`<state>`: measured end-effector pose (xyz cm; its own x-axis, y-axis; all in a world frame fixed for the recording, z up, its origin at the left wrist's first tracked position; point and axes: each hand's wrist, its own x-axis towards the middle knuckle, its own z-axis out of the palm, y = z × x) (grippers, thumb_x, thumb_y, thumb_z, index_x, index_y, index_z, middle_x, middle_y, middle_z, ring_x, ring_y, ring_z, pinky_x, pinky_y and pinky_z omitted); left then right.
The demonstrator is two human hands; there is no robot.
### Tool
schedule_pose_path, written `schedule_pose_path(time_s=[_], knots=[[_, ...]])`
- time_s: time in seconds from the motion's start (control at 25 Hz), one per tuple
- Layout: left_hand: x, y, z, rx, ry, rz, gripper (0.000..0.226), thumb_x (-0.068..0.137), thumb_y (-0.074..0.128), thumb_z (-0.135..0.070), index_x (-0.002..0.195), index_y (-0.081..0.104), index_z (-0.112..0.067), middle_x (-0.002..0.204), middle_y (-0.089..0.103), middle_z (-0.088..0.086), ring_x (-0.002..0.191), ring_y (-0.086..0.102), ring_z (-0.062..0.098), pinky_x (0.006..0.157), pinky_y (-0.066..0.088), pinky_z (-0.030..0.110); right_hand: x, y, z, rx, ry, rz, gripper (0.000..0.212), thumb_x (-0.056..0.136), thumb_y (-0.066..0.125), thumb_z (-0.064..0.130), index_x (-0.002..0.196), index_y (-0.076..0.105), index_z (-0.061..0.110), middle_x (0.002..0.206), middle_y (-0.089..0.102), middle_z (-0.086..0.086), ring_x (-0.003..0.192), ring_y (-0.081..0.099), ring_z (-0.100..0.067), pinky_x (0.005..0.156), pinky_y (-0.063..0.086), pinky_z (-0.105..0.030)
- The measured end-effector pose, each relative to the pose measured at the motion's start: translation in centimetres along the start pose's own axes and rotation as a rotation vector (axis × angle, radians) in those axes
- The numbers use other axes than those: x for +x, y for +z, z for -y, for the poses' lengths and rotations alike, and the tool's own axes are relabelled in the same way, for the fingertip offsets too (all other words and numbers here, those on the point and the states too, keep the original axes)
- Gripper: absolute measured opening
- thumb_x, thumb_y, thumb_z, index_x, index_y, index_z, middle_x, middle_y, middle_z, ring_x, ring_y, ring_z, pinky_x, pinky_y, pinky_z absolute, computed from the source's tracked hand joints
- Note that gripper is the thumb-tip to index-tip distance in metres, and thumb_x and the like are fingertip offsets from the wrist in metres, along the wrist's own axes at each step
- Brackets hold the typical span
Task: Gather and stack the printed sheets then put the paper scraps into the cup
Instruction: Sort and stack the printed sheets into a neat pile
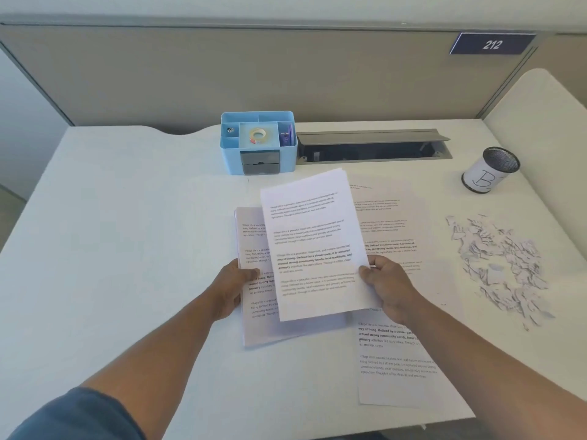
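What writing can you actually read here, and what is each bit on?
"212": on the dark blue sign on the partition.
"B": handwritten on the white label of the cup.
"Village life is a peaceful…": on the printed sheets; the remaining text is mostly too blurred.
Paper scraps: nothing legible.

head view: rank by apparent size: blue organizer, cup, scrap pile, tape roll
1. scrap pile
2. blue organizer
3. cup
4. tape roll
The pile lies nearer the camera than the organizer, so their order is unsure.
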<state>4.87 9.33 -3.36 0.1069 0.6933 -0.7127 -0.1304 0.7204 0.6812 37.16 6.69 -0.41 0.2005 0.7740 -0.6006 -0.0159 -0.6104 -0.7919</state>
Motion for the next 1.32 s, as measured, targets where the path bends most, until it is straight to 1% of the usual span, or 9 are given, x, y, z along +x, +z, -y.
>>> schedule_pose_path(time_s=[0.08, 0.24, 0.44, 0.64, 0.76, 0.92, 1.08, 1.24, 1.32], knots=[[-0.3, 0.2, -0.3, -0.047, -0.012, -0.016, 0.030, 0.104, 0.048, -0.013, 0.130, 0.062, -0.012, 0.114, 0.077, 0.013, 0.100, 0.075, 0.033, 0.076, 0.061, 0.042, -0.4, 1.3, -0.6, -0.011, 0.023, 0.025, 0.017, 0.101, 0.058, 0.004, 0.108, 0.071, 0.013, 0.104, 0.079, -0.009, 0.094, 0.074, -0.030, 0.087, 0.061, -0.047], [-0.6, 0.6, -0.7, -0.083, -0.013, -0.010, 0.035, 0.107, 0.043, -0.036, 0.122, 0.069, -0.018, 0.113, 0.078, 0.011, 0.100, 0.075, 0.030, 0.080, 0.058, 0.041, -0.7, 2.8, -1.5, -0.027, 0.061, 0.061, 0.018, 0.101, 0.058, 0.004, 0.110, 0.071, 0.013, 0.103, 0.079, -0.011, 0.100, 0.074, -0.035, 0.091, 0.059, -0.053], [0.0, 0.4, -0.3, -0.050, -0.003, -0.007, 0.027, 0.102, 0.060, -0.026, 0.127, 0.065, -0.017, 0.112, 0.078, 0.010, 0.100, 0.076, 0.031, 0.085, 0.061, 0.046, -1.4, 4.2, -1.5, -0.045, 0.109, 0.112, 0.018, 0.101, 0.058, 0.005, 0.112, 0.070, 0.013, 0.103, 0.079, -0.011, 0.101, 0.074, -0.034, 0.092, 0.058, -0.057], [0.7, 0.2, 0.2, -0.037, -0.008, -0.029, 0.032, 0.097, 0.070, -0.014, 0.129, 0.063, -0.013, 0.113, 0.078, 0.011, 0.103, 0.075, 0.033, 0.086, 0.062, 0.047, -2.1, 5.2, -2.0, -0.096, 0.119, 0.149, 0.017, 0.102, 0.056, 0.008, 0.112, 0.068, 0.015, 0.101, 0.079, -0.007, 0.081, 0.073, -0.020, 0.065, 0.055, -0.032], [0.9, 0.1, 0.3, -0.028, -0.014, -0.046, 0.031, 0.098, 0.069, -0.012, 0.128, 0.064, -0.013, 0.113, 0.078, 0.011, 0.103, 0.075, 0.033, 0.087, 0.062, 0.049, -2.3, 5.1, -1.8, -0.122, 0.111, 0.167, 0.018, 0.103, 0.055, 0.007, 0.112, 0.068, 0.015, 0.099, 0.080, -0.005, 0.078, 0.074, -0.017, 0.057, 0.054, -0.027], [0.9, 0.2, 0.3, -0.014, -0.022, -0.068, 0.029, 0.098, 0.070, -0.013, 0.126, 0.064, -0.013, 0.112, 0.078, 0.011, 0.103, 0.075, 0.034, 0.091, 0.060, 0.054, -2.3, 5.2, -1.7, -0.145, 0.115, 0.178, 0.017, 0.102, 0.056, 0.006, 0.112, 0.067, 0.015, 0.099, 0.080, -0.005, 0.080, 0.075, -0.019, 0.062, 0.057, -0.029], [0.7, 0.4, 0.1, -0.005, -0.028, -0.087, 0.030, 0.097, 0.072, -0.018, 0.125, 0.063, -0.012, 0.110, 0.078, 0.011, 0.100, 0.076, 0.034, 0.082, 0.063, 0.049, -2.0, 5.3, -2.0, -0.178, 0.150, 0.170, 0.017, 0.101, 0.058, 0.011, 0.113, 0.068, 0.019, 0.100, 0.080, -0.003, 0.088, 0.074, -0.023, 0.075, 0.054, -0.038], [0.5, 0.6, -0.1, -0.006, -0.020, -0.102, 0.034, 0.097, 0.072, -0.021, 0.128, 0.063, -0.011, 0.109, 0.078, 0.011, 0.099, 0.076, 0.033, 0.083, 0.063, 0.050, -2.1, 5.5, -1.8, -0.185, 0.149, 0.168, 0.025, 0.099, 0.056, 0.007, 0.115, 0.065, 0.025, 0.109, 0.077, -0.001, 0.083, 0.071, -0.018, 0.060, 0.050, -0.027], [0.1, 0.8, -0.4, -0.024, -0.022, -0.102, 0.035, 0.099, 0.068, -0.034, 0.126, 0.064, -0.012, 0.109, 0.079, 0.010, 0.100, 0.076, 0.032, 0.085, 0.062, 0.049, -2.1, 5.6, -1.7, -0.185, 0.127, 0.164, 0.031, 0.097, 0.055, 0.006, 0.117, 0.063, 0.029, 0.113, 0.075, 0.001, 0.086, 0.072, -0.018, 0.058, 0.050, -0.027]])
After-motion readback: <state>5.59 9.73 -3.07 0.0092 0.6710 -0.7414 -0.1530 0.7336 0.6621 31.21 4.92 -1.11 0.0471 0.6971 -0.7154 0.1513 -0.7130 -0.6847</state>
